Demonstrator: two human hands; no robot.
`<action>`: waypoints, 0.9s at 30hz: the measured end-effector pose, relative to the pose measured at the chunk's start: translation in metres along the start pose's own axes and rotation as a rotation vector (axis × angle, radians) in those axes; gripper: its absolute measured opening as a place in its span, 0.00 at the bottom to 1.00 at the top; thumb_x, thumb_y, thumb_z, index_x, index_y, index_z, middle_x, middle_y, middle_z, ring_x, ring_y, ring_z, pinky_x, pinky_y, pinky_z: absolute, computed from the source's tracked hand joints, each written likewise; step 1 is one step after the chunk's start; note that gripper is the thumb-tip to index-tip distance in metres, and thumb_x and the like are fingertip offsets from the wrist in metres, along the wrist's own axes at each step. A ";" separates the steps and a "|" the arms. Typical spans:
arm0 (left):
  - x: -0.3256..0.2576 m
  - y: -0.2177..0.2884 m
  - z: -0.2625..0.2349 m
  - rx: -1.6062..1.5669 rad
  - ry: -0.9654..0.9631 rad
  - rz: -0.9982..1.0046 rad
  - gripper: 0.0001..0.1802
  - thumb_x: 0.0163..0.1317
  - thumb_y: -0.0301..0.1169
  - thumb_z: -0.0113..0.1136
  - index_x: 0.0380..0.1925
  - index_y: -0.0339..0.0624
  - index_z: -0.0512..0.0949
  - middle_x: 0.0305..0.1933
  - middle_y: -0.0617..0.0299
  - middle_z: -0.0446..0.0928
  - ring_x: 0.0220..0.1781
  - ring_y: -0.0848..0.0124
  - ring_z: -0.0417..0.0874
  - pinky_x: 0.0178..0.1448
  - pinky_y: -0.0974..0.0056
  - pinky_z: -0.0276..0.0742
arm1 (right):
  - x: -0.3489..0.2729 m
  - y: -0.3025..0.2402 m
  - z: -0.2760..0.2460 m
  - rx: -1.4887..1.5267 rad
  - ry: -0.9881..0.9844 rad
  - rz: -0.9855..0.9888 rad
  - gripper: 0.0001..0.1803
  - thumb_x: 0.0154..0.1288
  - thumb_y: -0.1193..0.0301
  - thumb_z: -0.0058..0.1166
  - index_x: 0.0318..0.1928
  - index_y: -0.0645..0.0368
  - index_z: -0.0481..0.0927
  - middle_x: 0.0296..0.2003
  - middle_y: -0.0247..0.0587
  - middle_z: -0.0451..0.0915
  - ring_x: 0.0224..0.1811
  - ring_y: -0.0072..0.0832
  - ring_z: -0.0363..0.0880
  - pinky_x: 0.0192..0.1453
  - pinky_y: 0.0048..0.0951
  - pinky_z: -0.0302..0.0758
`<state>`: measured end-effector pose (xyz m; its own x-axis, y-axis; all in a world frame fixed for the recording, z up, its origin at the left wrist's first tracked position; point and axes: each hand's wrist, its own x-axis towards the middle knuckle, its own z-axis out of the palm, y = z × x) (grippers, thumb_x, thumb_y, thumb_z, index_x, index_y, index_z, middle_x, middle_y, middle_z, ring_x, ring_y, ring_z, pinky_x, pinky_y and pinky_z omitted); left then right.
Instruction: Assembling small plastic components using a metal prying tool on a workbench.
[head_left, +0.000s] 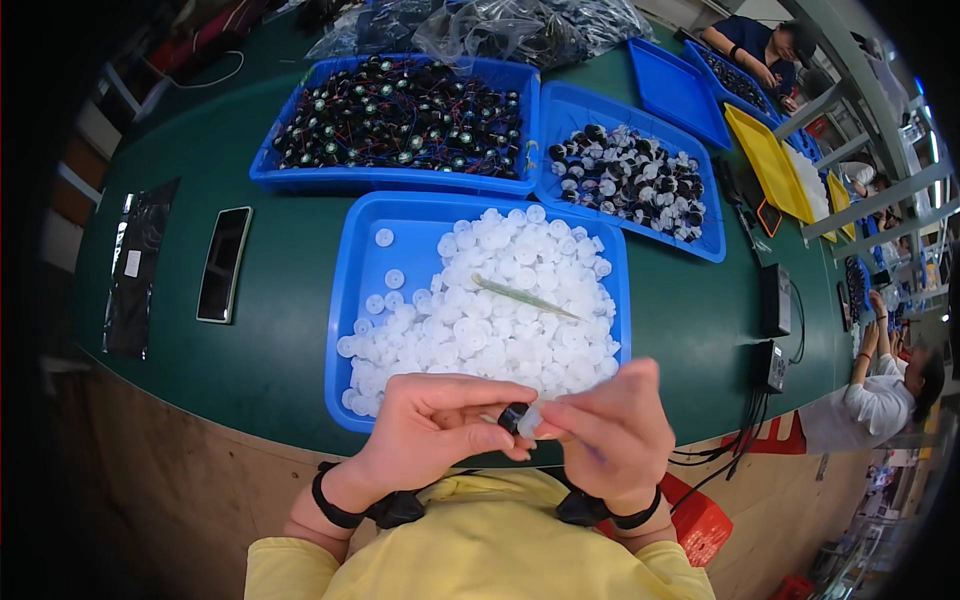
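Observation:
Above the near edge of the table, my left hand pinches a small black cylindrical part between thumb and fingers. Against its right end sits a translucent white plastic cap, gripped by the closed fingertips of my right hand. Whether the cap is seated on the part cannot be made out. Just beyond both hands, a blue tray holds a heap of similar white round plastic pieces. A thin greenish strip lies across that heap.
Behind stand a blue bin of black wired parts and another blue bin of black parts with white caps. A phone and black plastic bag lie left. Black boxes with cables are right. Other people work beyond.

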<state>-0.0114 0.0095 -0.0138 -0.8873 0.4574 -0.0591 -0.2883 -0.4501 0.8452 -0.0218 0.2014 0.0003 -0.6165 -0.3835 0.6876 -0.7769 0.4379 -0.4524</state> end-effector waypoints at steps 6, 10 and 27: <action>0.002 -0.010 -0.002 -0.052 0.015 0.084 0.17 0.50 0.12 0.58 0.42 0.26 0.75 0.43 0.50 0.76 0.42 0.69 0.80 0.45 0.69 0.80 | 0.001 -0.006 0.000 0.090 0.072 0.079 0.17 0.37 0.81 0.65 0.34 0.60 0.83 0.28 0.35 0.77 0.22 0.22 0.67 0.29 0.23 0.56; 0.002 -0.006 0.002 -0.002 0.069 0.193 0.18 0.44 0.13 0.63 0.39 0.24 0.76 0.38 0.42 0.77 0.38 0.61 0.81 0.41 0.64 0.80 | 0.004 -0.005 0.008 0.514 0.098 0.343 0.14 0.40 0.81 0.65 0.33 0.59 0.83 0.27 0.34 0.77 0.22 0.22 0.68 0.28 0.22 0.60; 0.002 0.002 -0.003 0.539 -0.009 0.387 0.18 0.46 0.25 0.68 0.38 0.29 0.78 0.33 0.45 0.80 0.32 0.66 0.83 0.35 0.69 0.79 | 0.013 0.004 -0.005 0.244 -0.025 0.071 0.14 0.34 0.81 0.60 0.28 0.54 0.82 0.25 0.26 0.78 0.21 0.21 0.70 0.32 0.25 0.55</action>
<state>-0.0153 0.0071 -0.0139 -0.8870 0.3473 0.3043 0.2729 -0.1376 0.9522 -0.0328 0.2021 0.0100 -0.6710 -0.3802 0.6365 -0.7377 0.2566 -0.6245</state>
